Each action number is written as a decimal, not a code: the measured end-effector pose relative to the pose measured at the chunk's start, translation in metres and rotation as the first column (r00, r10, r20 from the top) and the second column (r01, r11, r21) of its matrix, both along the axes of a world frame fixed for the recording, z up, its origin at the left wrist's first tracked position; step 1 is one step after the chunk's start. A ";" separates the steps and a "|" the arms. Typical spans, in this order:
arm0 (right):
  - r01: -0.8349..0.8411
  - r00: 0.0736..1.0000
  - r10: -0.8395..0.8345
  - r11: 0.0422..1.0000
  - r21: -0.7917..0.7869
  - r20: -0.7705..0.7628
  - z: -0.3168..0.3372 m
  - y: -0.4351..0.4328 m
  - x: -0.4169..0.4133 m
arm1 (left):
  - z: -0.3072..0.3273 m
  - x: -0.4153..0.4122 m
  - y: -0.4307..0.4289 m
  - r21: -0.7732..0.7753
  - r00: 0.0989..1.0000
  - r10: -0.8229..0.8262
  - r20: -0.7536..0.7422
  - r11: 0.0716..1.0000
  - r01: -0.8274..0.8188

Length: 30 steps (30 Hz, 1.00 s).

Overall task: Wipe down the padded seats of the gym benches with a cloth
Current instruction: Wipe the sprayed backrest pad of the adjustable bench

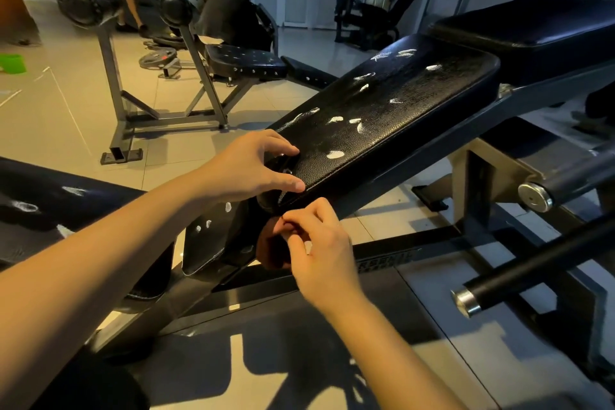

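A black padded seat (382, 116), flecked with white marks, slopes up from centre toward 2 o'clock. The left hand (256, 170), forearm reaching in from 8 o'clock, clasps the seat's near end, fingers curled over the top and thumb along the side edge. Just below, toward 6 o'clock, the right hand (319, 243) pinches a dark cloth (271, 250) beneath that end.

Left hand (253, 166) grips the padded seat (382, 110); right hand (319, 243) pinches a brown cloth (271, 251) beneath it.
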State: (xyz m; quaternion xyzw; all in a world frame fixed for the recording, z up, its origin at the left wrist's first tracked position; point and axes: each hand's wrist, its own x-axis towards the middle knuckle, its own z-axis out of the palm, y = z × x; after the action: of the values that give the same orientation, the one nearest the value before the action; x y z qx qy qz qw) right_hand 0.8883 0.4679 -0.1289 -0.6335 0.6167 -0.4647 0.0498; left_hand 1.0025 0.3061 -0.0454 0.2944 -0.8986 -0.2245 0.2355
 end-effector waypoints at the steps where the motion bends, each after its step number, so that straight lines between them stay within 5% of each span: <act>1: 0.012 1.000 -0.012 1.000 0.012 0.028 0.001 0.001 -0.003 | 0.001 0.001 0.001 0.001 1.000 -0.003 0.007 1.000 0.003; 8: 0.244 0.955 -0.271 0.949 0.202 0.120 0.056 0.011 -0.040 | 0.018 0.011 0.024 -0.027 0.984 0.074 -0.160 0.997 -0.079; 12: 0.255 0.915 -0.326 0.924 0.284 0.239 0.079 0.024 -0.050 | 0.032 0.016 0.065 0.090 0.983 -0.067 -0.172 0.992 0.083; 17: 0.132 0.829 -0.271 0.945 0.299 0.489 0.093 0.045 -0.046 | 0.009 0.016 0.114 0.108 0.989 -0.096 -0.109 0.988 0.108; 24: -0.100 0.846 -0.097 0.937 0.334 0.524 0.110 0.063 -0.035 | 0.009 0.016 0.147 0.082 0.976 0.147 -0.164 0.987 -0.135; 30: -0.279 0.830 0.079 0.916 0.289 0.552 0.115 0.073 -0.031 | 0.038 0.039 0.161 0.348 0.968 0.196 -0.156 0.928 -0.132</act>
State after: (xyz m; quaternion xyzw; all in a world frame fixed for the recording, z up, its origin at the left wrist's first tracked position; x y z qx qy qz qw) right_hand 0.8573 0.5413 -0.0141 -0.5168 0.5895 -0.4939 0.3761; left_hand 1.0413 0.4673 -0.0074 0.3818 -0.7932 -0.3802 0.2838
